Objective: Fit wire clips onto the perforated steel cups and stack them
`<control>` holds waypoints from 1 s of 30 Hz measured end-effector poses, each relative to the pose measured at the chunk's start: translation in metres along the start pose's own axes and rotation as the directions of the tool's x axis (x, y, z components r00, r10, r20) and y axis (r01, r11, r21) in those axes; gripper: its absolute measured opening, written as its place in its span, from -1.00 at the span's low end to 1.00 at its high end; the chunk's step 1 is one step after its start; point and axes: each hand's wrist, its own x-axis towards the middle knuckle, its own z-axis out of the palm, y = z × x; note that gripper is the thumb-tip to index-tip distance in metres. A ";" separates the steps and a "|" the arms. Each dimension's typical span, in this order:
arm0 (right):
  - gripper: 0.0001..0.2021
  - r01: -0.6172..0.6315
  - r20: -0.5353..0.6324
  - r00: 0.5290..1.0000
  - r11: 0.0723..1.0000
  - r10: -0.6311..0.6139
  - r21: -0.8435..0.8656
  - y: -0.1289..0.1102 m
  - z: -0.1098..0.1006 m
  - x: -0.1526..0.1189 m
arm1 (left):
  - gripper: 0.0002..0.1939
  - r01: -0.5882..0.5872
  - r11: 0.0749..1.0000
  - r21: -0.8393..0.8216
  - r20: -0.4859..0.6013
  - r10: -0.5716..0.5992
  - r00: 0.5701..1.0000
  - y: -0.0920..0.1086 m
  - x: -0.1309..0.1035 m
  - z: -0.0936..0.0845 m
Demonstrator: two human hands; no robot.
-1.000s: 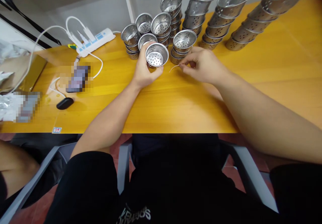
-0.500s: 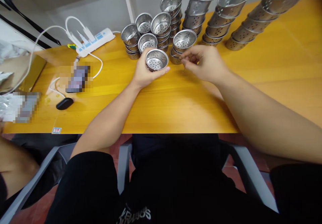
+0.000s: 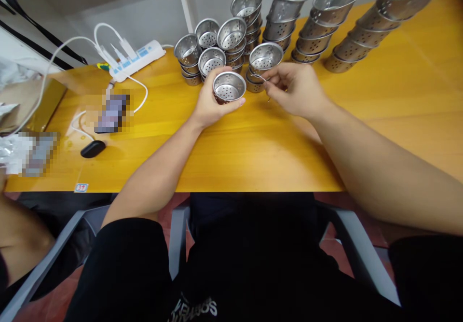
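My left hand point(image 3: 211, 100) is wrapped round a perforated metal cup point(image 3: 229, 86), its open top tipped a little toward me. Between the pinched fingertips of my right hand point(image 3: 292, 88) is a thin bent wire point(image 3: 259, 77), its curved end pointing left toward the cup. The wire and the held cup are apart. Just behind my right fingers stands a short stack of similar cups point(image 3: 265, 57). Another small stack point(image 3: 212, 62) rises right behind my left hand, which hides its lower part.
Taller cup stacks point(image 3: 313, 37) line the back and right of the yellow table point(image 3: 253, 162). To the left lie a white power strip point(image 3: 139, 60) with cables, a blurred phone point(image 3: 114, 113) and a black oval object point(image 3: 93, 149). Another person's arm point(image 3: 21, 235) shows at far left.
The cup in my left hand has shifted slightly right. My right fingers have turned a little, and the wire's curved end now shows more clearly.
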 end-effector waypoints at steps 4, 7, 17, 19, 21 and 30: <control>-0.45 -0.037 0.021 0.999 0.999 0.036 0.032 0.003 0.000 -0.001 | 0.07 -0.009 1.000 -0.016 -0.024 0.009 1.000 0.006 0.000 -0.002; -0.39 -0.007 0.001 1.000 1.000 0.007 0.003 0.007 0.002 0.001 | 0.12 -0.009 1.000 -0.018 -0.019 0.009 1.000 0.000 0.000 -0.001; -0.31 0.071 -0.020 0.997 0.996 -0.072 -0.045 0.008 0.004 0.002 | 0.20 -0.015 0.995 -0.096 0.013 0.016 1.000 -0.011 -0.001 0.012; -0.34 0.050 -0.029 0.998 0.998 -0.051 -0.038 0.007 0.003 0.002 | 0.19 0.021 0.994 -0.106 0.033 -0.018 0.999 -0.005 -0.001 0.013; -0.38 0.029 -0.053 0.998 0.999 -0.031 -0.025 0.004 0.003 0.002 | 0.18 0.064 0.994 -0.092 0.044 -0.060 0.997 0.002 -0.001 0.013; -0.43 0.003 -0.095 0.995 1.000 -0.004 -0.010 -0.023 0.006 -0.004 | 0.13 0.101 0.994 -0.039 0.055 -0.099 0.994 0.019 -0.003 0.015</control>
